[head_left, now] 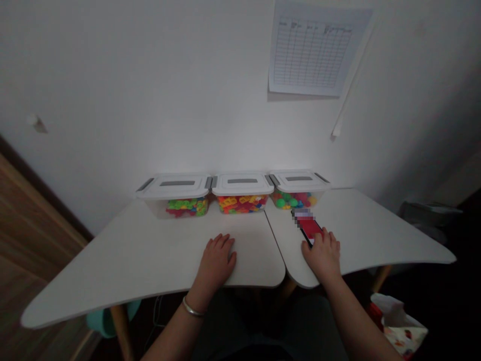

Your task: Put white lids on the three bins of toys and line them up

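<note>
My left hand rests palm down on the white table, its fingers spread and nothing in them. My right hand lies over the lower end of a smartphone with a red area on its screen; the fingers are stretched out on the phone, not wrapped round it. Beyond the hands, three clear boxes with white lids stand in a row: a left box with green, red and yellow pieces, a middle box with orange and yellow pieces, and a right box with coloured balls.
Behind the boxes rises a white wall with a printed sheet on it. A seam runs between two tabletops, right of my left hand. Under the table are a teal container at left and a white bag at right.
</note>
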